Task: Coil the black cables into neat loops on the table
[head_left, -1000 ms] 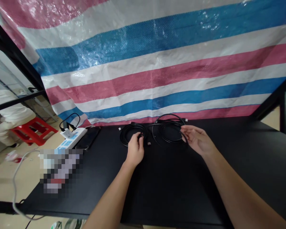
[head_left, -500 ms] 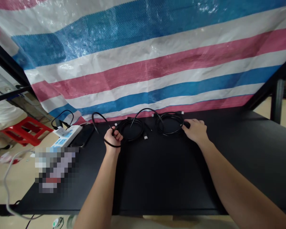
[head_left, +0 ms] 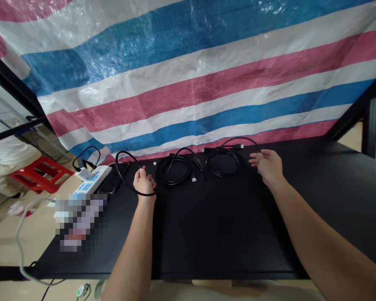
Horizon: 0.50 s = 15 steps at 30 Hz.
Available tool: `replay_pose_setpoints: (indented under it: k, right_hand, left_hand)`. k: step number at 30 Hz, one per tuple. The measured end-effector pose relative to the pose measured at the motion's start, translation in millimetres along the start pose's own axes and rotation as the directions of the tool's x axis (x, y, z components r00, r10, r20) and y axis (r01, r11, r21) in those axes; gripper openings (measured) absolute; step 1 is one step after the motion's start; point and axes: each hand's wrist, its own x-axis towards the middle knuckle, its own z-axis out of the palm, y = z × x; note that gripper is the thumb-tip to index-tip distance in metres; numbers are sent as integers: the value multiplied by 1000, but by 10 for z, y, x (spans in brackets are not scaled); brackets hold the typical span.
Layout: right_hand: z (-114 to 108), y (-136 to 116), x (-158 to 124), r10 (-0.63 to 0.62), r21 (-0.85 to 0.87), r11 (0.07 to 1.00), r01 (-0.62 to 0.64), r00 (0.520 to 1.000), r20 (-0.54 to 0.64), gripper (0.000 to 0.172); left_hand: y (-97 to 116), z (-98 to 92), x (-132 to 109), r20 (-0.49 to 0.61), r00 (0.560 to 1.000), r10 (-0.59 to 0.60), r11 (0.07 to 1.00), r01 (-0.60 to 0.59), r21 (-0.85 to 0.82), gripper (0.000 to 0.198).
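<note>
My left hand (head_left: 144,182) is closed around a black cable, and a loop of this black cable (head_left: 117,165) bends out to its left and crosses the wrist. To the right of that hand lies a coiled black cable (head_left: 174,184) with a white-tipped plug. A second coiled black cable (head_left: 224,175) rests farther right, between the hands. My right hand (head_left: 270,167) pinches a thin black cable strand (head_left: 238,138) between thumb and finger, its other fingers loosely spread. The strand arches leftward over the second coil; its end in the fingers is hidden.
A white power strip (head_left: 94,180) with a plugged-in charger and a dark phone (head_left: 110,180) lie on the left of the black table (head_left: 225,238). A striped tarp (head_left: 188,100) hangs behind. A red stool (head_left: 42,173) and a seated person are beyond the left edge.
My right hand has moved from the second coil's edge to the right and slightly up, drawing a cable strand along. The left hand has turned slightly, still holding its cable loop.
</note>
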Motion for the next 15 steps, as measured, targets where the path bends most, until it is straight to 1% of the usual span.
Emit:
replay_pose_setpoints:
  k: [1,2,3,4,6,8,10,11,12,13,15]
  right_hand:
    - [-26,-30,-5,48,169,984,-56,998,50,15]
    - [-58,-61,-13,73,308,946,-107,990,118,18]
    - [-95,-90,-25,74,407,902,-146,980,187,19]
    - [-132,-118,-40,55,471,866,-169,968,245,20]
    - [-188,-173,-78,6,531,828,-179,950,312,19]
    - [-199,-224,-122,-10,546,819,-177,947,322,23]
    - [-162,-265,-169,-14,545,823,-159,954,299,26]
    - [-129,-277,-193,-30,536,834,-130,960,279,28]
    - [-91,-280,-219,-65,515,854,-76,966,251,31]
    - [-49,-275,-246,-120,473,881,4,969,216,35]
    - [38,-243,-307,-257,313,929,200,954,153,44]
  left_hand:
    - [10,-3,-2,9,1000,-18,1000,18,-12,12]
    - [22,-8,-2,17,999,-44,999,44,-30,14]
    - [36,-14,-1,27,997,-77,996,79,-51,15]
    - [50,-21,1,36,993,-113,991,115,-75,17]
    - [73,-32,5,54,983,-175,976,180,-118,21]
    - [87,-36,3,67,973,-220,963,228,-147,23]
    - [91,-23,-14,73,965,-252,952,260,-162,25]
    - [89,-9,-29,76,962,-263,948,272,-168,26]
    - [85,9,-50,76,960,-271,944,280,-173,26]
    - [80,31,-74,76,957,-281,941,290,-177,26]
    - [70,78,-131,86,947,-308,931,319,-179,26]
